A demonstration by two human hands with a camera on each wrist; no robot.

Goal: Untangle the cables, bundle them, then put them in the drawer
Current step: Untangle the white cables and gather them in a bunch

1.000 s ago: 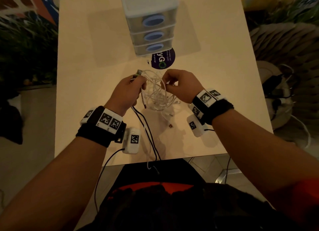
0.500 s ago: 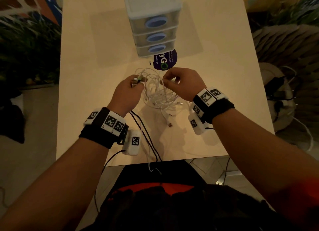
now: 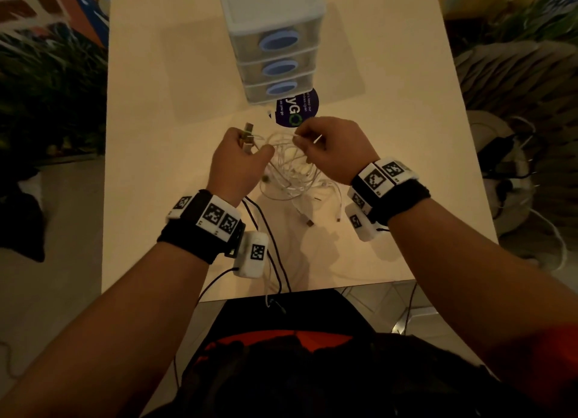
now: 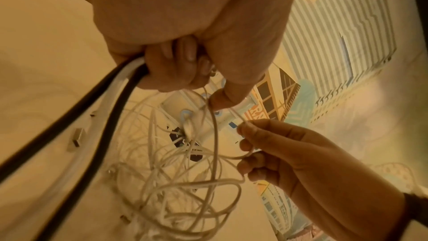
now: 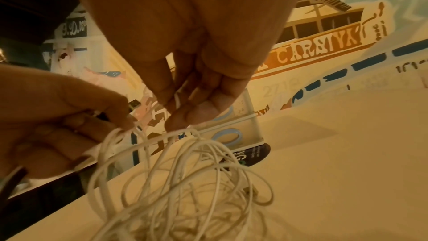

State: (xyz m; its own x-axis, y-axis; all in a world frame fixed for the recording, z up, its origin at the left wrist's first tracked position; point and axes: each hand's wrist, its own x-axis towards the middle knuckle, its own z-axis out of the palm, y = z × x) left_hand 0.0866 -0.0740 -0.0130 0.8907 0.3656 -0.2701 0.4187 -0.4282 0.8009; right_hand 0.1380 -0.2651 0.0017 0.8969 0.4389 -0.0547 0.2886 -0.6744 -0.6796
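A tangle of thin white cables hangs between my two hands just above the table. My left hand grips a bunch of cable ends, with USB plugs sticking up from the fist and two black cables plus a white one trailing back toward me. My right hand pinches one white strand at the top of the tangle. A small three-drawer plastic unit with blue round handles stands behind, all drawers closed.
A dark round sticker lies on the cream table in front of the drawer unit. Loose plug ends rest on the table near my right wrist. The table's near edge is just past my wrists; plants and a woven seat flank it.
Both hands have lifted and moved slightly away from me with the tangle. The right hand's pinch on a white strand sits higher, and the plugs in the left fist stick up more.
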